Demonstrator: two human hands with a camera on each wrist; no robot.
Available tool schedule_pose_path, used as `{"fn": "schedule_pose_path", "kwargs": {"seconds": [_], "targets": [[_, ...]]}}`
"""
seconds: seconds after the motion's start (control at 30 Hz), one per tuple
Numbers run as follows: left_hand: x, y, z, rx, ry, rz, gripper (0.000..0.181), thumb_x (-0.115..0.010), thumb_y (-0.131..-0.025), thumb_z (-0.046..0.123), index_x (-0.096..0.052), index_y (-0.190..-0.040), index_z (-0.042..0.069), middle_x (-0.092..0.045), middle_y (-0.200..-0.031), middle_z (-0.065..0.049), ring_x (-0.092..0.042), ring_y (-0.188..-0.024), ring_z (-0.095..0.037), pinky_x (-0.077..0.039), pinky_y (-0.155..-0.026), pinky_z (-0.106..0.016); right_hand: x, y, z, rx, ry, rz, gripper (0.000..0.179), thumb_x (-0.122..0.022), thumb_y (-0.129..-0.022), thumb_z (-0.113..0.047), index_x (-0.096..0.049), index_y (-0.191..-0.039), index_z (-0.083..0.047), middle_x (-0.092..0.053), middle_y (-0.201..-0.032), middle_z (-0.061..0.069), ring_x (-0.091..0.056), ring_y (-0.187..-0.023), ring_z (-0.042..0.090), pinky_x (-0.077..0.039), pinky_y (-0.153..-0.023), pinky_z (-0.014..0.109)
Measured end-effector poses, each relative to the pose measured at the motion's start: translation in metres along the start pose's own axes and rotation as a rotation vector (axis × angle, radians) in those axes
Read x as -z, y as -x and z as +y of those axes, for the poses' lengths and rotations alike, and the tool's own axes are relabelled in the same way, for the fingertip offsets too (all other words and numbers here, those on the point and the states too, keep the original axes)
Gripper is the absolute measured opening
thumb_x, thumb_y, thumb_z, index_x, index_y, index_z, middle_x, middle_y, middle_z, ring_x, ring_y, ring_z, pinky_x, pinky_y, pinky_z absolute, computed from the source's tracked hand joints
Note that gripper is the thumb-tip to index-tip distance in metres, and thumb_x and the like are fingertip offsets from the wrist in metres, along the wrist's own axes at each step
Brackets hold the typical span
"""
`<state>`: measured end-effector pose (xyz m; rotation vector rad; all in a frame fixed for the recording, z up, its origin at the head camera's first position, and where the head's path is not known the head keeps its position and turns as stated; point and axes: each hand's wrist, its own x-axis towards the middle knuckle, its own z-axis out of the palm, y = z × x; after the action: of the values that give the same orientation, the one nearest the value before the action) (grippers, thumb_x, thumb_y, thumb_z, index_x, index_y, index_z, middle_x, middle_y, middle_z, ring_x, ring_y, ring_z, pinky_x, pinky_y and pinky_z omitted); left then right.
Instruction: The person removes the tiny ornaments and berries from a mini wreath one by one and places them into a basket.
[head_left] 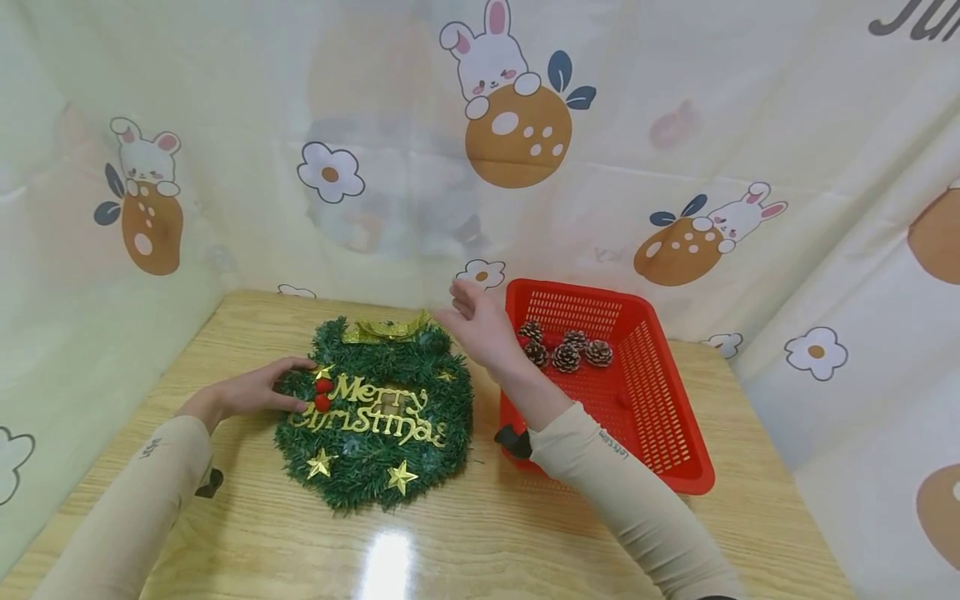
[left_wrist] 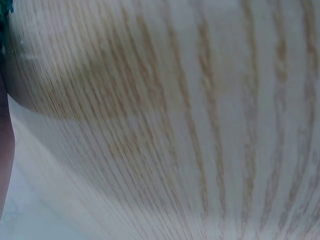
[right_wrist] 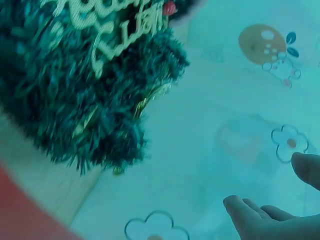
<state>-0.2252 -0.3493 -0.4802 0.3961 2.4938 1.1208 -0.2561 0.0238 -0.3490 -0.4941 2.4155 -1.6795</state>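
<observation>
A green tinsel Christmas wreath point(head_left: 442, 417) lies on the table, with gold "Merry Christmas" lettering point(head_left: 382, 417), gold stars point(head_left: 401, 477), red berries point(head_left: 322, 402) and a gold bow point(head_left: 382, 329). My left hand point(head_left: 258, 390) grips the wreath's left edge, fingers and thumb near the berries. Only a sliver of that hand point(left_wrist: 5, 145) shows in the left wrist view. Between wreath and basket, my right hand point(head_left: 486, 329) is raised near the wreath's upper right. Its fingers point(right_wrist: 245, 210) are extended, thumb apart, holding nothing.
A red plastic basket point(head_left: 671, 400) stands to the right, under and beside my right forearm. Several pine cones point(head_left: 566, 357) lie at its back left. A wooden table point(head_left: 330, 558) carries everything, and a printed curtain point(head_left: 390, 225) hangs behind it.
</observation>
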Motion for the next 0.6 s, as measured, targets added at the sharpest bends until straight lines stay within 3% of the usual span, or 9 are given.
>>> {"fn": "schedule_pose_path", "kwargs": {"seconds": [0.4,0.6], "targets": [[-0.002,0.003,0.007,-0.011,0.014,-0.001,0.08,-0.073,-0.089,0.031,-0.03,-0.151,0.004,-0.025,-0.151,-0.03,-0.025,-0.136,-0.052,-0.025,-0.105,-0.069,-0.048,0.0,0.005,-0.044,-0.049,-0.025,0.07,-0.068,-0.094,-0.024,-0.032,-0.153,-0.01,-0.036,-0.155,0.003,-0.037,-0.14,0.018,-0.036,-0.11,0.033],[0.0,0.002,0.005,0.006,0.009,0.0,0.081,-0.074,-0.088,0.034,-0.03,-0.151,0.007,-0.023,-0.153,-0.028,-0.022,-0.138,-0.052,-0.021,-0.107,-0.069,-0.066,0.002,0.008,-0.023,-0.057,-0.031,0.068,-0.068,-0.094,-0.028,-0.035,-0.152,-0.012,-0.038,-0.154,0.002,-0.038,-0.14,0.018,-0.037,-0.109,0.034]]}}
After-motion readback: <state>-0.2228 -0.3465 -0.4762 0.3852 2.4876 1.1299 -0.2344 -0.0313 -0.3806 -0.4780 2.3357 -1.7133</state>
